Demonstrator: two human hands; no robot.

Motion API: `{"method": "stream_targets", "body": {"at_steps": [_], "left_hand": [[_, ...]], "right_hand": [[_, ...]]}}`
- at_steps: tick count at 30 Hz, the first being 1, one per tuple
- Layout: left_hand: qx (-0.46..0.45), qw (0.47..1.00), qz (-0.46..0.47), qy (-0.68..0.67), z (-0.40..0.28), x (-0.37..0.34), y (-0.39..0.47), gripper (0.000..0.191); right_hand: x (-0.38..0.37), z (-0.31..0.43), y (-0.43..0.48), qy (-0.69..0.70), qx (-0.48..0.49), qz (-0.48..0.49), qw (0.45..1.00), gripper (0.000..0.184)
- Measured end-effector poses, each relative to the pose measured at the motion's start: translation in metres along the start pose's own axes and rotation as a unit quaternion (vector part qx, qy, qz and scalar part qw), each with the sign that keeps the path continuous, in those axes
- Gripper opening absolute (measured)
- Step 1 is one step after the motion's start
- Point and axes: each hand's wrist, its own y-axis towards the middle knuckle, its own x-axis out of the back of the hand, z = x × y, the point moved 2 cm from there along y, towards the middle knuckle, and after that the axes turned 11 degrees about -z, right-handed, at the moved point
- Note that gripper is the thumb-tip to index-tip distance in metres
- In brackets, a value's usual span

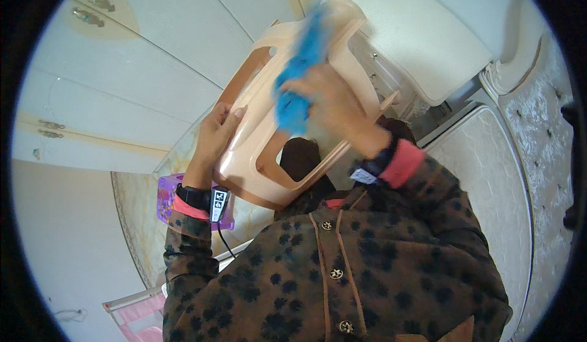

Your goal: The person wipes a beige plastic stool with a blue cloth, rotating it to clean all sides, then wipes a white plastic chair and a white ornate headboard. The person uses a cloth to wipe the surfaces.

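A beige plastic stool (238, 158) with cut-out openings is held tilted in front of my body, above the floor and my dark-clad legs. My left hand (215, 129) grips its left edge, thumb on the outer face and fingers bent around the side. A crumpled blue cloth (293, 80) is in my right hand (332, 99), pressed against or just over the stool's upper face. Cloth and right hand are blurred by motion. Part of the stool lies hidden behind them. Both wrists wear black bands with small labelled tags.
White cabinet doors (151, 80) with metal handles stand to the left. A cream nightstand (412, 35) is at the upper right, beside a mattress (481, 158) and a tufted headboard (532, 126). A purple patterned plastic item (167, 197) sits on the marbled floor behind my left wrist.
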Motion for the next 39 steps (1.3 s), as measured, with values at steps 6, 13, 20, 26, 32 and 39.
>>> {"method": "stream_targets", "body": {"at_steps": [6,13,20,26,32,39], "left_hand": [[0.024,0.993,-0.062,0.094,0.007,0.002,0.006,0.033],[-0.049,0.998,-0.032,0.034,0.003,-0.002,0.009,0.033],[0.06,0.995,-0.029,-0.067,0.017,0.006,0.001,0.026],[0.059,0.994,-0.062,-0.065,0.036,0.015,0.005,0.033],[0.083,0.992,-0.089,-0.038,0.047,0.018,0.004,0.036],[0.056,0.993,-0.1,-0.037,0.033,0.01,0.002,0.034]], "right_hand": [[-0.047,0.081,-0.044,0.235,0.021,0.173,0.956,0.021],[-0.054,0.085,-0.047,0.204,0.126,0.154,0.959,0.022],[0.03,-0.036,-0.028,0.0,0.039,0.029,0.999,0.021],[0.04,-0.066,-0.103,-0.102,-0.164,0.027,0.981,0.029],[-0.014,-0.036,-0.151,0.201,-0.137,0.391,0.888,0.038],[-0.048,-0.052,-0.103,0.19,-0.118,0.191,0.956,0.031]]}}
